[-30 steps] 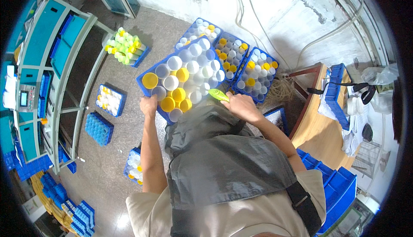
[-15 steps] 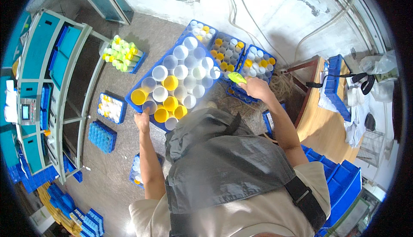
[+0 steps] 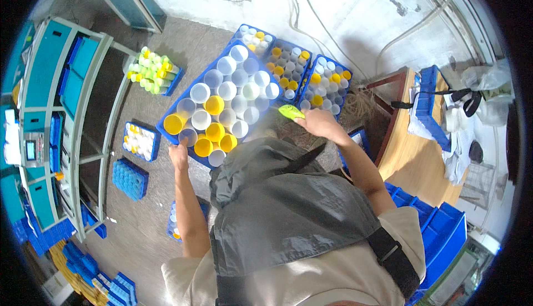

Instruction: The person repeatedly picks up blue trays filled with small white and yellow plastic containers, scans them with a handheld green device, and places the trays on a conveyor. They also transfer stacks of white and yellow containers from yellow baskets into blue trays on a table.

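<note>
My left hand (image 3: 179, 155) has its fingers closed on the near left edge of a large blue crate (image 3: 227, 51). White and yellow open-ended tubes (image 3: 214, 105) stand upright in that crate, in front of my body. My right hand (image 3: 323, 124), off the crate's right side, grips a small lime-yellow object (image 3: 291, 112) whose kind I cannot make out. Its end points left toward the crate's right corner. Just beyond my right hand lies a smaller blue crate (image 3: 335, 64) of white and yellow tubes.
Lime-yellow tubes (image 3: 152, 72) are heaped on the floor at left, near crates of white and blue tubes (image 3: 127, 179). A teal machine (image 3: 45, 64) stands far left. On the right are a wooden table (image 3: 408, 159) and blue bins (image 3: 444, 239). Cables (image 3: 311, 17) hang along the wall.
My right hand, with the lime-yellow object, has moved slightly left and down. The large crate and my left hand have shifted a little left in the view, as has the background.
</note>
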